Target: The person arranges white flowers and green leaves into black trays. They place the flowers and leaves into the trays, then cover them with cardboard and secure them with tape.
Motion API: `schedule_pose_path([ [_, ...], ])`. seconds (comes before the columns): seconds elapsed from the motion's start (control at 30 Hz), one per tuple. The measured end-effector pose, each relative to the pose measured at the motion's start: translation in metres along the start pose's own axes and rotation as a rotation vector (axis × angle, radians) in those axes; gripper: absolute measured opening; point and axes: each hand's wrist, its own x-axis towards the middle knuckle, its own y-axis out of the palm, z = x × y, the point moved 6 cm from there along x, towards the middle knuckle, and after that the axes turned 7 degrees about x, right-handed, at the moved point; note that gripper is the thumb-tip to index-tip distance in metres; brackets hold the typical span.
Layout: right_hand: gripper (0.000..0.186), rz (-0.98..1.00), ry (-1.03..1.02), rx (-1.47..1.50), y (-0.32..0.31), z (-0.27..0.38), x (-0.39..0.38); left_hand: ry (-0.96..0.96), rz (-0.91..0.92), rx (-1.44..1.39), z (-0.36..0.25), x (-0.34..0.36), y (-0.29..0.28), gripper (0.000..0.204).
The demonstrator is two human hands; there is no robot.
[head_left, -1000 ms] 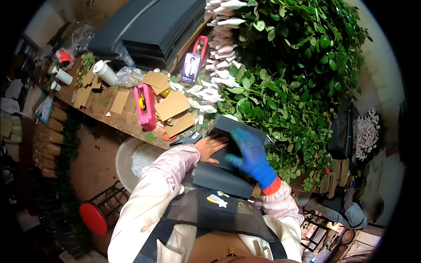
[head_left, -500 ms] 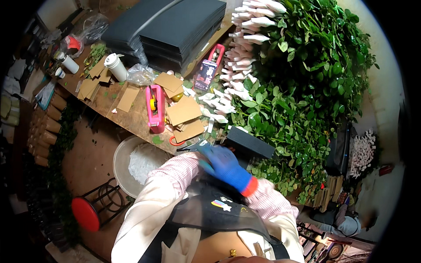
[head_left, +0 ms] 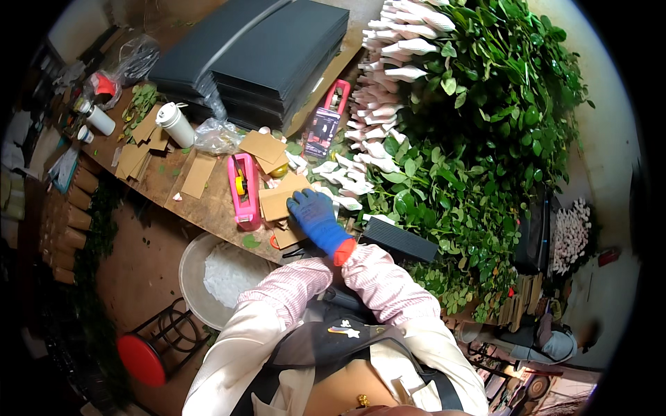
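My right hand [head_left: 313,216], in a blue glove with an orange cuff, lies palm down on a small pile of brown cardboard pieces [head_left: 277,202] near the front edge of the wooden table [head_left: 208,208]. A pink tape dispenser [head_left: 244,191] stands just left of the pile. A black ribbed box [head_left: 399,239] lies to the right of my hand, against the green leaves. My left sleeve [head_left: 288,291] reaches toward the table edge, and the left hand is hidden under my right forearm.
Black foam sheets [head_left: 270,48] are stacked at the back. White-wrapped flower stems [head_left: 388,76] and dense green foliage [head_left: 485,139] fill the right. More cardboard pieces [head_left: 139,149], a white bottle [head_left: 175,123], a second pink dispenser [head_left: 326,118], a white basin [head_left: 208,277] and a red stool [head_left: 142,357] are on the left.
Both hands held the black box before. It now lies on the right by the leaves, and my gloved right hand has moved left onto the cardboard pile.
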Motion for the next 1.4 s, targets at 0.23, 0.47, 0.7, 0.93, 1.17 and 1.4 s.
schedule_pose_path([
  [0.23, 0.03, -0.394, -0.127, 0.38, -0.158, -0.006, -0.122, -0.047, 0.025, -0.009, 0.005, -0.011, 0.01, 0.074],
  [0.47, 0.031, 0.073, 0.673, 1.365, 0.04, -0.092, -0.284, 0.081, -0.054, -0.471, -0.003, -0.007, -0.006, 0.048],
  [0.7, 0.027, 0.375, 0.951, 1.37, 0.061, -0.108, -0.274, 0.216, 0.316, 0.316, 0.003, -0.026, -0.015, 0.058],
  [0.93, 0.037, 0.304, 0.938, 1.232, 0.065, -0.109, -0.273, 0.081, 0.011, -0.071, 0.01, -0.022, -0.109, 0.04],
  [1.17, 0.044, 0.266, 0.632, 0.494, 0.046, -0.103, -0.268, 0.038, 0.026, -0.163, -0.017, -0.008, -0.063, 0.016],
  [1.4, 0.031, -0.829, 0.65, 0.486, -0.175, -0.174, -0.288, 0.022, 0.165, -0.197, -0.017, -0.012, -0.073, 0.048],
])
